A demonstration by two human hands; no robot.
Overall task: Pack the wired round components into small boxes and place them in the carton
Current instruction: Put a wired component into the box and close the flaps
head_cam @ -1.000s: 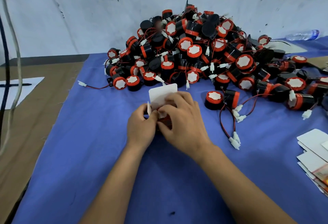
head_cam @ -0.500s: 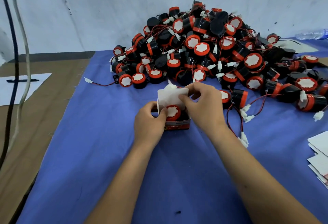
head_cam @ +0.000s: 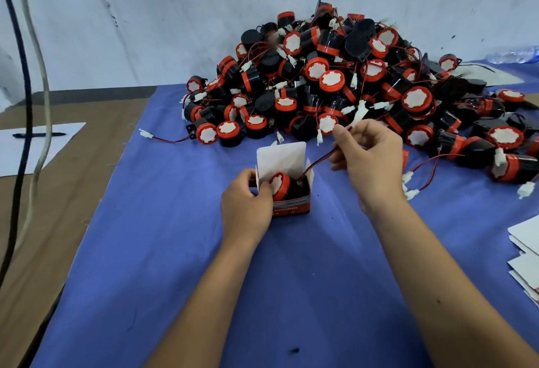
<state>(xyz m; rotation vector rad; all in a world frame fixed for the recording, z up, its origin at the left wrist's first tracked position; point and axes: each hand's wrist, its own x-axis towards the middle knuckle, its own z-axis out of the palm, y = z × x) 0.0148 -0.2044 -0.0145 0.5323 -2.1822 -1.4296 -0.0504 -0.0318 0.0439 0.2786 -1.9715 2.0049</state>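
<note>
Boxing one wired component
Our left hand (head_cam: 246,201) grips the small open cardboard box (head_cam: 287,185) holding the red-capped black round component (head_cam: 279,183); our right hand (head_cam: 370,157), raised beside it, pinches its red-black wire (head_cam: 319,160).

I count one open small box (head_cam: 291,192) with one round component (head_cam: 279,184) inside it. Behind, at twelve to two o'clock, one heap of components (head_cam: 350,87), far too many to count. One pen (head_cam: 38,135) on one paper sheet (head_cam: 17,151) at nine o'clock.

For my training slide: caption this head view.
Left hand steadies small box holding component; right hand pinches its wire.
</note>
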